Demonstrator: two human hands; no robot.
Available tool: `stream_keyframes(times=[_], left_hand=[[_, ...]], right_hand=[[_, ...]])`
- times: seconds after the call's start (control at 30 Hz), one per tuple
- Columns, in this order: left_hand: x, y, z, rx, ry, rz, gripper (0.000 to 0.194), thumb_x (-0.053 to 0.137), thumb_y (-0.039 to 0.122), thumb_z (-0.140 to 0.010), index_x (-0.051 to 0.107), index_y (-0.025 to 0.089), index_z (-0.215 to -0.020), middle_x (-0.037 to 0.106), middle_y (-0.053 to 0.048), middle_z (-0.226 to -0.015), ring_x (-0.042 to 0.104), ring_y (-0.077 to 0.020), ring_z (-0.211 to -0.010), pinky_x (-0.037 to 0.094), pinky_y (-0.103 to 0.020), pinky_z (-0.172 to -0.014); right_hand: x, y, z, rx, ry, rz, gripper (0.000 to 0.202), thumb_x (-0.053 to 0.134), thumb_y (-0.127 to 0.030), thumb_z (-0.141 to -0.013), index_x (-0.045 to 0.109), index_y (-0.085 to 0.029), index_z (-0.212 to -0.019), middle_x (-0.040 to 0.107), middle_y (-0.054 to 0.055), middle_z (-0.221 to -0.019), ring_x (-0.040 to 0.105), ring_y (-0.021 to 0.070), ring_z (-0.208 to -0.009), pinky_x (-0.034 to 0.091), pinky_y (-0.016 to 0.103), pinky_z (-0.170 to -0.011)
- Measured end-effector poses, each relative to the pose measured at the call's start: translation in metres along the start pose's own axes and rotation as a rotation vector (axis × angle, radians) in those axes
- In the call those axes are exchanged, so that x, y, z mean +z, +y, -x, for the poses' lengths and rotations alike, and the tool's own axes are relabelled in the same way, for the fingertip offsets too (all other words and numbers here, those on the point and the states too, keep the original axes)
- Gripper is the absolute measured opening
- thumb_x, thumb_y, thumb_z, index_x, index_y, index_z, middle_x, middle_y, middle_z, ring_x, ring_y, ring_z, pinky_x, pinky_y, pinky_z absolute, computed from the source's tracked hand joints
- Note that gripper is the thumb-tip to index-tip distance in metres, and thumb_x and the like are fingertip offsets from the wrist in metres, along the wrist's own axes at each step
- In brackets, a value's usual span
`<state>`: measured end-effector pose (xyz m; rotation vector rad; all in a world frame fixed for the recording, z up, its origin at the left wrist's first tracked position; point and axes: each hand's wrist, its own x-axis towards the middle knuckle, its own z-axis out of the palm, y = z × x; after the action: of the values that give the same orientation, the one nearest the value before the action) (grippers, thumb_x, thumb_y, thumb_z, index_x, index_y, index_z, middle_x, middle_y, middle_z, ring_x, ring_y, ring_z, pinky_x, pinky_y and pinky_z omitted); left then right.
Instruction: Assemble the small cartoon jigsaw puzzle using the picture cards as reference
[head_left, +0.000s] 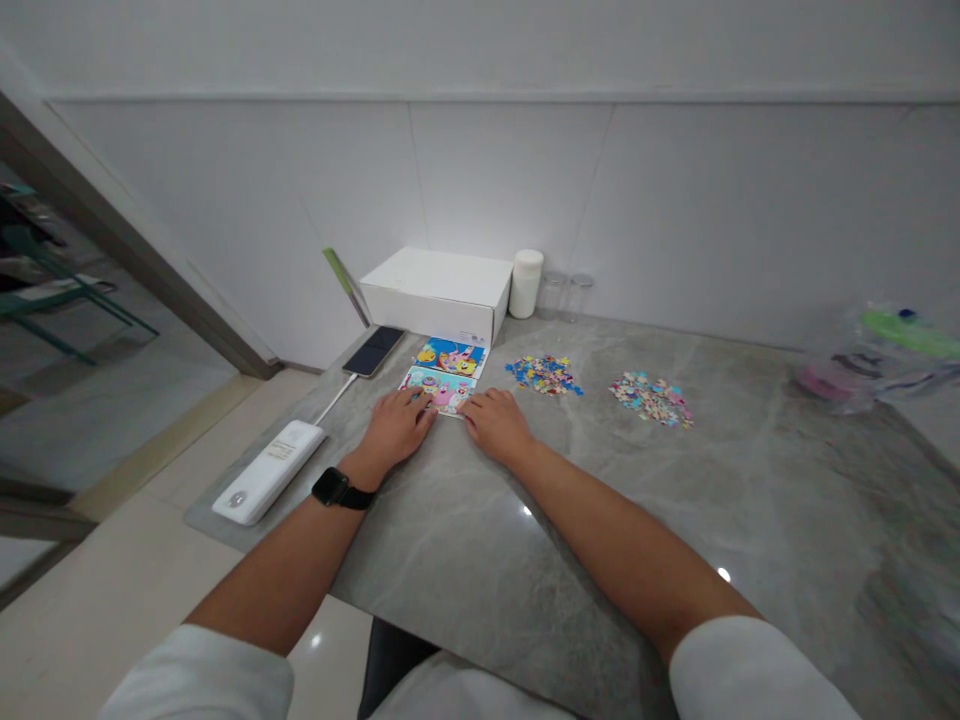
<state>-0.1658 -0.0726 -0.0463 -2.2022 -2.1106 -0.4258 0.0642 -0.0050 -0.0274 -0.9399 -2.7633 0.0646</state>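
Observation:
A light-blue and pink cartoon picture card (444, 390) lies on the grey table, its near edge between my two hands. My left hand (397, 425), with a black watch on the wrist, has its fingers bent over the card's left near part. At the right near corner, the closed fingers of my right hand (495, 422) pinch the card's edge. Directly behind lies a second picture card (450, 356), blue with cartoon figures. To the right is a pile of blue and yellow jigsaw pieces (544, 374), then a paler pile of jigsaw pieces (651, 398).
Behind the cards stand a white box (435, 290), a white bottle (526, 285) and two clear cups (566, 295). On the left lie a phone (375, 352) and a white power strip (270, 470) with a cable. Plastic bags (877, 355) sit far right.

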Motion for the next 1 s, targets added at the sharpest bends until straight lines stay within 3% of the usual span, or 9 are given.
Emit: stream_keyframes(times=[0.23,0.37,0.47,0.6,0.77,0.87,1.0], left_hand=[[-0.001,0.004,0.003,0.006,-0.009,-0.03,0.045,0.042,0.045,-0.108,0.065,0.023,-0.14,0.062,-0.015,-0.148,0.057,-0.0333,-0.137,0.044,-0.052,-0.116],[-0.008,0.014,0.0,0.08,0.119,0.024,0.046,0.037,0.044,-0.109,0.065,0.021,-0.139,0.06,-0.015,-0.149,0.056,-0.0337,-0.136,0.044,-0.056,-0.116],[-0.02,0.032,-0.006,0.214,0.164,0.123,0.042,0.039,0.043,-0.11,0.066,0.024,-0.135,0.064,-0.012,-0.141,0.059,-0.0305,-0.131,0.048,-0.053,-0.113],[-0.04,0.071,-0.017,0.396,0.191,0.257,0.036,0.046,0.039,-0.108,0.065,0.025,-0.135,0.066,-0.011,-0.137,0.061,-0.0276,-0.129,0.049,-0.05,-0.114],[-0.048,0.138,-0.034,0.534,0.19,0.386,0.033,0.051,0.033,-0.106,0.063,0.023,-0.135,0.067,-0.01,-0.131,0.063,-0.0256,-0.125,0.051,-0.046,-0.114],[-0.039,0.176,-0.05,0.573,0.139,0.411,0.037,0.056,0.029,-0.103,0.06,0.022,-0.139,0.065,-0.011,-0.136,0.061,-0.0267,-0.128,0.05,-0.047,-0.115],[-0.019,0.214,-0.085,0.55,0.023,0.384,0.048,0.066,0.027,-0.094,0.057,0.019,-0.141,0.062,-0.014,-0.137,0.06,-0.0291,-0.131,0.051,-0.046,-0.114]], right_hand=[[0.0,-0.003,0.0,0.029,-0.014,-0.025,0.029,0.053,-0.029,-0.105,0.072,-0.021,-0.125,0.073,0.012,-0.126,0.058,0.0292,-0.118,0.041,0.044,-0.101],[-0.009,0.004,0.002,0.124,0.112,-0.082,0.034,0.056,-0.033,-0.104,0.068,-0.022,-0.134,0.071,0.011,-0.129,0.058,0.0288,-0.12,0.042,0.044,-0.104],[-0.027,0.024,0.005,0.192,0.24,-0.114,0.035,0.054,-0.03,-0.104,0.069,-0.02,-0.134,0.071,0.011,-0.128,0.059,0.0268,-0.119,0.043,0.041,-0.106],[-0.061,0.075,0.025,0.289,0.399,-0.114,0.03,0.054,-0.025,-0.102,0.072,-0.019,-0.126,0.072,0.011,-0.123,0.062,0.0251,-0.113,0.044,0.038,-0.105],[-0.102,0.165,0.085,0.452,0.501,-0.056,0.029,0.054,-0.022,-0.099,0.074,-0.017,-0.119,0.075,0.011,-0.112,0.066,0.0244,-0.107,0.047,0.037,-0.101],[-0.122,0.221,0.134,0.605,0.438,0.016,0.03,0.058,-0.02,-0.095,0.075,-0.016,-0.12,0.076,0.011,-0.111,0.067,0.0229,-0.101,0.049,0.035,-0.098],[-0.141,0.276,0.187,0.768,0.163,0.058,0.031,0.062,-0.022,-0.092,0.077,-0.016,-0.119,0.078,0.011,-0.11,0.069,0.0212,-0.093,0.051,0.033,-0.091]])
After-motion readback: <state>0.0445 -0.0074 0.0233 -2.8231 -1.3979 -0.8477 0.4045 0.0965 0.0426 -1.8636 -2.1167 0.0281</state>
